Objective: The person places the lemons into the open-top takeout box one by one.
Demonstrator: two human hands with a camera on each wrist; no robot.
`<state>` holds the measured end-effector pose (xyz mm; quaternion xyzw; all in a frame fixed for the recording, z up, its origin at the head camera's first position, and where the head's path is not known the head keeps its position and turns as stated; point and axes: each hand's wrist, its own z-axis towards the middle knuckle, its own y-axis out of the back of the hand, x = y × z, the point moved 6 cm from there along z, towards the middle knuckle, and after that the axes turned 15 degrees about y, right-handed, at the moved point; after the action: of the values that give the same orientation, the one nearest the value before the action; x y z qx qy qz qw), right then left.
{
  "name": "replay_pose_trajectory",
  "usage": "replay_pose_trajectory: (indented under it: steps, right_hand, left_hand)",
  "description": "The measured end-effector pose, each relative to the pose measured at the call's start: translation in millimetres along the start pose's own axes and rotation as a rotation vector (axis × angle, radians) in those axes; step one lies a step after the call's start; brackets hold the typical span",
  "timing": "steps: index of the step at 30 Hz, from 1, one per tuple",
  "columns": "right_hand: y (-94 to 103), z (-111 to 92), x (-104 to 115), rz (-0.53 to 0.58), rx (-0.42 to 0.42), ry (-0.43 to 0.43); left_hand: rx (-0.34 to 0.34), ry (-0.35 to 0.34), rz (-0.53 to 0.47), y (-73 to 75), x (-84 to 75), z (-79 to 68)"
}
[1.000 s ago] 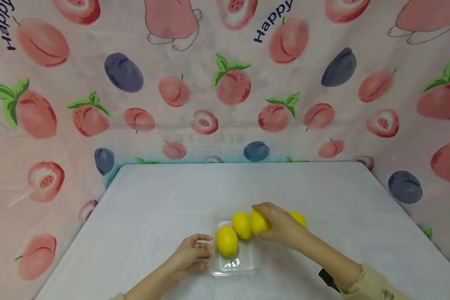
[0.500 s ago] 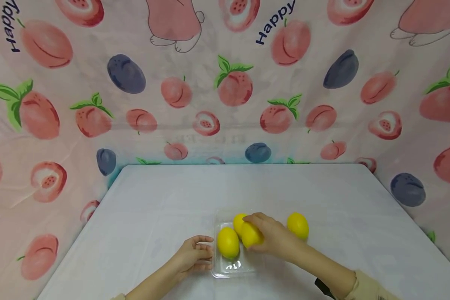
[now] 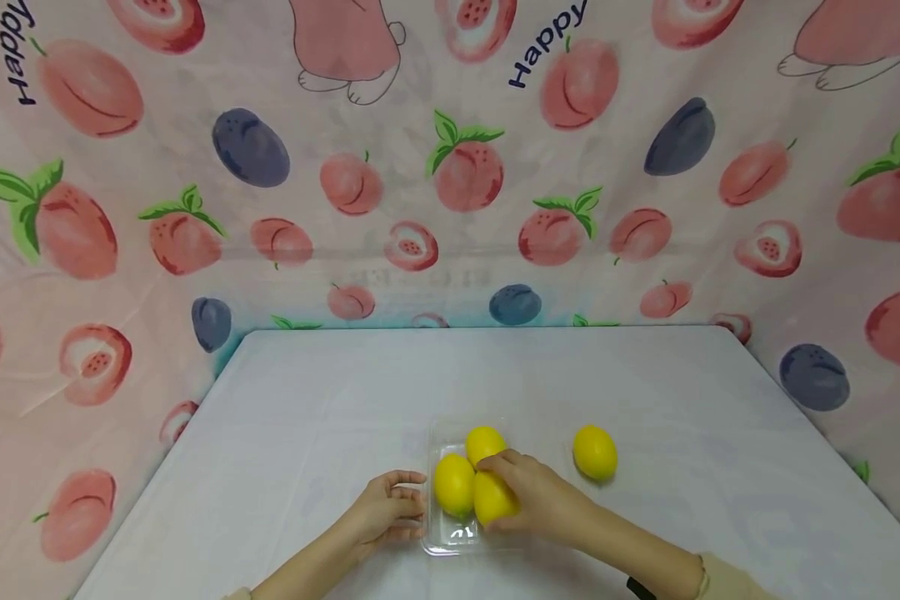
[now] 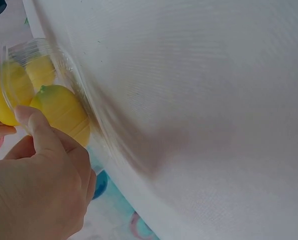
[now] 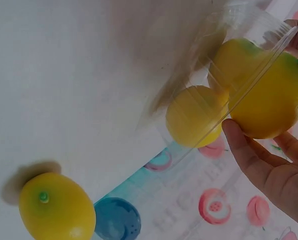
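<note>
My right hand (image 3: 540, 500) holds a yellow lemon (image 3: 497, 500) between thumb and fingers, over the right half of a clear plastic box (image 3: 444, 550). Seen by the right wrist camera, the held lemon (image 5: 269, 102) overlaps the box's rim, its green-tinged tip to the upper right. Two more lemons lie inside, one at the left (image 3: 454, 485) and one farther back (image 3: 484, 443). At the box's left side is my left hand (image 3: 386, 504); in the left wrist view its thumb (image 4: 39, 127) and bent fingers pinch the rim.
Another lemon (image 3: 595, 452) lies on the white tabletop (image 3: 330, 392), to the right of the box. A fruit-print cloth (image 3: 285, 75) hangs behind and along both sides of the table. A dark object (image 3: 640, 588) shows under the right forearm.
My right hand has carried its lemon left and toward me, from the box's far right to beside the left lemon. My left hand stays at the box's side.
</note>
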<state>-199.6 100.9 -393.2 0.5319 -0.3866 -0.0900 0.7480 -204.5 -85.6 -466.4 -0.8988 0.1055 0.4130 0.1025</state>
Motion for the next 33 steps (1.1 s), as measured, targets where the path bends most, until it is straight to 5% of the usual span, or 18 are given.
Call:
replay_pose_trajectory:
  steps: [17,33]
  right_hand:
    - [-17.8,16,22,-0.035,0.063,0.094]
    - [-31.6,34,25,-0.089,0.029,0.127]
  left_hand:
    - [0.002,-0.015,0.015,-0.4,2.0,-1.3]
    - [0.008,-0.014,-0.005,2.1,2.5,0.8]
